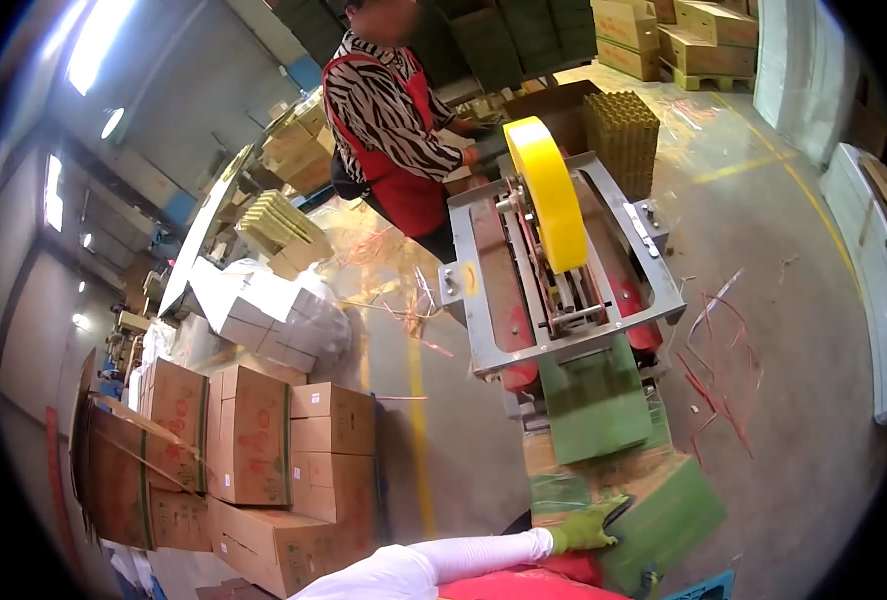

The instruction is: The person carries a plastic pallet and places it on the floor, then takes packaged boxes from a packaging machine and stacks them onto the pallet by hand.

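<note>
My left hand (585, 527), in a yellow-green glove with dark fingertips, is at the edge of a green carton flap (668, 520), thumb and fingers closed around that edge. Low in the view, only a small dark-gloved part of my right hand (649, 579) shows against the flap's lower edge; its fingers are mostly hidden. The flap belongs to a brown and green carton (560, 490) in front of me. Just beyond, another green carton (598, 405) sits partly under the carton-sealing machine (483, 335), which carries a large yellow tape roll (546, 195).
A co-worker (393, 150) in a red apron stands beyond the machine, near an open carton and stacked egg trays (623, 140). Brown cartons (253, 430) are piled at the left. Red and white strap scraps (718, 400) litter the floor at right. A blue edge (703, 588) shows below.
</note>
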`<state>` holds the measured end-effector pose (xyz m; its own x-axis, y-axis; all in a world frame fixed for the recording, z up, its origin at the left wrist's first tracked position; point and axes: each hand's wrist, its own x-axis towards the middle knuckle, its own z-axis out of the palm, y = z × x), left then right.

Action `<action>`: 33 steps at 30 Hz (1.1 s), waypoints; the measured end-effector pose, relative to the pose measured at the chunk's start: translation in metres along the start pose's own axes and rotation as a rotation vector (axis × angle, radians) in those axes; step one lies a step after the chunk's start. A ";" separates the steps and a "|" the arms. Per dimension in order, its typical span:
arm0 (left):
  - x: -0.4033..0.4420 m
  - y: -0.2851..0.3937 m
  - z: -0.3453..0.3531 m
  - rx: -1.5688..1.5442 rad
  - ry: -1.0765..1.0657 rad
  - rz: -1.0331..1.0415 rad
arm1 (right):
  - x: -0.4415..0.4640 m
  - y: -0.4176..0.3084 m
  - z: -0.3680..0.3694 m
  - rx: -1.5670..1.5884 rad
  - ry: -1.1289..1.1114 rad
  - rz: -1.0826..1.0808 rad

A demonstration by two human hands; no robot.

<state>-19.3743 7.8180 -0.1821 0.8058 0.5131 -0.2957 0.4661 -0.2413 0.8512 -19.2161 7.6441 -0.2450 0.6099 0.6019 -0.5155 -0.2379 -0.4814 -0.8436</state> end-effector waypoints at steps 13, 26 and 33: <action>0.044 -0.107 -0.120 -0.641 0.832 -0.323 | 0.162 -0.113 -0.057 0.241 -0.042 -0.400; -0.061 -0.118 -0.008 -0.883 0.690 -0.558 | 0.087 -0.091 -0.071 -0.094 -0.143 -0.149; -0.094 -0.074 -0.029 -1.199 0.327 -0.721 | 0.134 0.005 -0.140 -0.174 -0.406 0.028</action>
<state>-19.4949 7.8117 -0.2053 0.3350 0.4250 -0.8409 0.0130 0.8903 0.4552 -19.0300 7.6330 -0.2971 0.2503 0.7717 -0.5846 -0.0987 -0.5804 -0.8084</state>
